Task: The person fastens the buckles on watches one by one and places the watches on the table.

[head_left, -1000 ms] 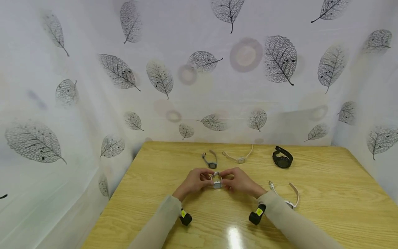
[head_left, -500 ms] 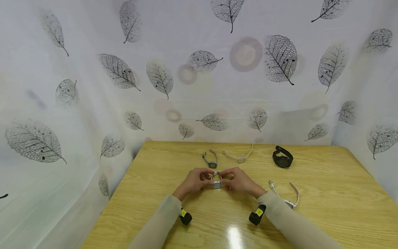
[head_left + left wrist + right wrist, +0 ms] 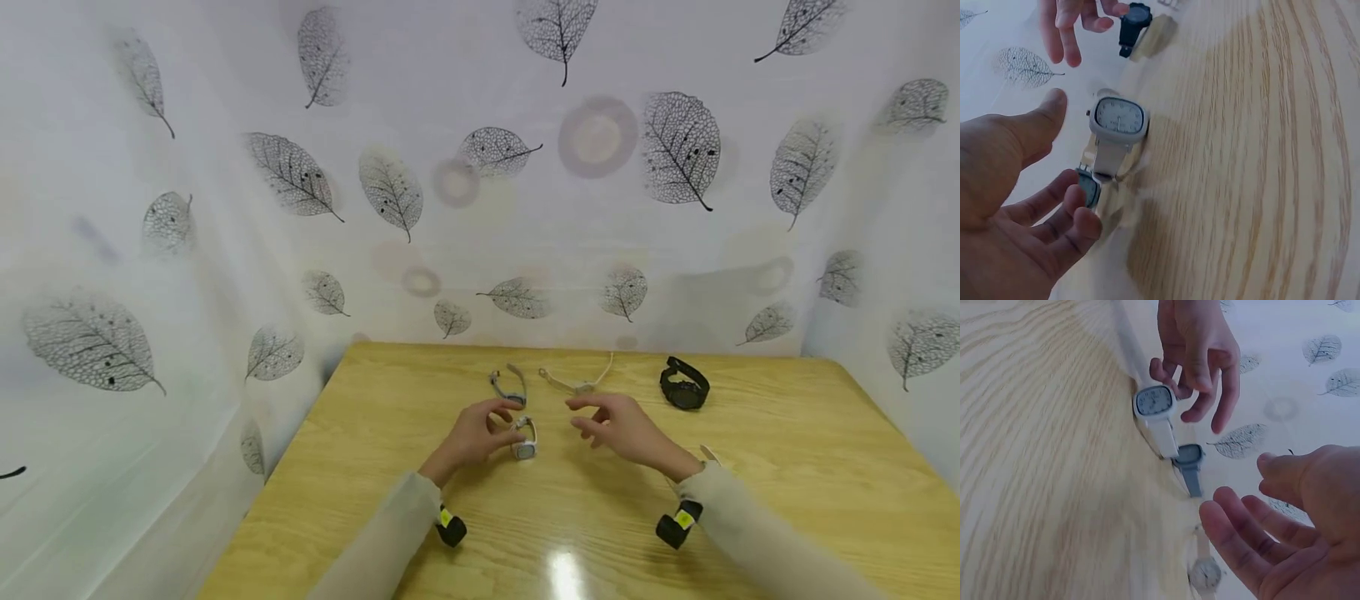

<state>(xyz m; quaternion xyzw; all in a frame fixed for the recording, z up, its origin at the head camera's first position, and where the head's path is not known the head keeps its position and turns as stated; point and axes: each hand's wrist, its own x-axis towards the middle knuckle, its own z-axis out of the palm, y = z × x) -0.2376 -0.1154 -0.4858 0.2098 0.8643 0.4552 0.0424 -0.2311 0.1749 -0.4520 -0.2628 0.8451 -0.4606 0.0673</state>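
On the table [image 3: 337, 433], the white watch [image 3: 525, 451] stood just beside the left hand [image 3: 472, 433], its thumb and fingers spread; the right hand [image 3: 628, 429], also spread, hung farther right. The left wrist view showed the dial's [image 3: 1119, 115] numerals and a gap before the left thumb, where the head view had them seemingly meet.

Numerals [image 3: 1134, 127] on the white watch [image 3: 1118, 119] are illegible.
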